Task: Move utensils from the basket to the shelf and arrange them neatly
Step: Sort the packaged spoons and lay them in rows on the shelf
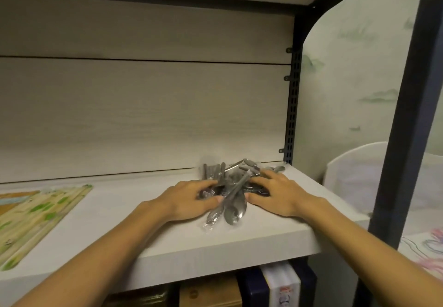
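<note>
A loose heap of metal spoons and other utensils (233, 182), some in clear plastic wrap, lies on the pale wooden shelf (167, 239) near its right end. My left hand (189, 199) rests against the heap's left side, fingers spread over the utensils. My right hand (278, 191) lies against the right side, fingers stretched over the pile. Two spoon bowls (233, 212) stick out toward the shelf's front edge between my thumbs. The basket is not in view.
A green and yellow patterned mat (36, 215) lies flat on the shelf's left part. A dark metal upright (402, 119) frames the right side. Boxes (239, 290) stand on the shelf below. A white cloth-covered object (354, 170) sits beyond the shelf's right end.
</note>
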`<state>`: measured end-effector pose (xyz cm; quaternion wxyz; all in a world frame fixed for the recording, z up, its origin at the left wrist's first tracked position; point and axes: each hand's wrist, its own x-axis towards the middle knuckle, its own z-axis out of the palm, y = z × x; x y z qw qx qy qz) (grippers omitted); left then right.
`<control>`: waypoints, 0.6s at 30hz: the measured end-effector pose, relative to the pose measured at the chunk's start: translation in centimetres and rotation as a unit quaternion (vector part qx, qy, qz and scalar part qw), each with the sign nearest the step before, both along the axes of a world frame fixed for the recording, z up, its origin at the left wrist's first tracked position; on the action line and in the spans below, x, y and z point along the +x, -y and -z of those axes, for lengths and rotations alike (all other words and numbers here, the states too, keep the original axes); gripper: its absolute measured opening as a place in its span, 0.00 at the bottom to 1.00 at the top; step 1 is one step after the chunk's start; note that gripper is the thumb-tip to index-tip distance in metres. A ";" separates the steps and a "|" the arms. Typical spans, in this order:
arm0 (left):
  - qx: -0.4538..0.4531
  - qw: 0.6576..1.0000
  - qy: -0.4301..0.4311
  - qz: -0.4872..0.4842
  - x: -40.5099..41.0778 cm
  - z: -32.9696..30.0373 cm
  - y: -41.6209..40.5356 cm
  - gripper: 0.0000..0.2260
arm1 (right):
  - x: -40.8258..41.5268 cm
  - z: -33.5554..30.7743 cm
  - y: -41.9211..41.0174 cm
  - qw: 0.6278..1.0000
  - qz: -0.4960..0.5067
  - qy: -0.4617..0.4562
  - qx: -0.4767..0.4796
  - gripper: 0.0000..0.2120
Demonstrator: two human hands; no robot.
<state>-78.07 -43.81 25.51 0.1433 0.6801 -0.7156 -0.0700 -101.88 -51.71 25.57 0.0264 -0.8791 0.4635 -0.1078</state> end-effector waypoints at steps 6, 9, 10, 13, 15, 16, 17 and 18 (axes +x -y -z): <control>-0.045 0.999 -0.010 0.002 0.5 -0.4 0.6 0.27 | -0.5 0.3 0.6 0.989 -0.018 0.130 -0.074 0.19; -0.074 0.997 -0.025 0.004 1.5 -1.0 0.5 0.23 | 0.1 -0.9 1.0 0.974 0.010 0.186 -0.131 0.14; -0.084 0.996 -0.023 0.001 2.0 -1.1 0.7 0.21 | 0.5 -1.4 1.1 0.971 0.013 0.195 -0.139 0.12; -0.078 0.997 0.003 -0.014 3.2 -0.9 1.5 0.16 | 3.1 -3.3 1.4 0.971 -0.005 0.210 -0.111 0.11; -0.065 0.998 0.018 -0.021 3.7 -0.7 2.0 0.15 | 5.6 -4.5 1.9 0.975 -0.024 0.210 -0.075 0.12; -0.066 0.997 0.018 -0.022 3.9 -0.6 2.2 0.15 | 6.8 -4.9 2.2 0.977 -0.029 0.203 -0.066 0.12; -0.071 0.997 0.008 -0.021 4.0 -0.4 2.5 0.14 | 7.9 -5.2 2.6 0.979 -0.032 0.190 -0.064 0.11; -0.078 0.997 -0.012 -0.019 4.1 -0.3 2.7 0.12 | 8.8 -5.2 2.9 0.983 -0.032 0.171 -0.062 0.11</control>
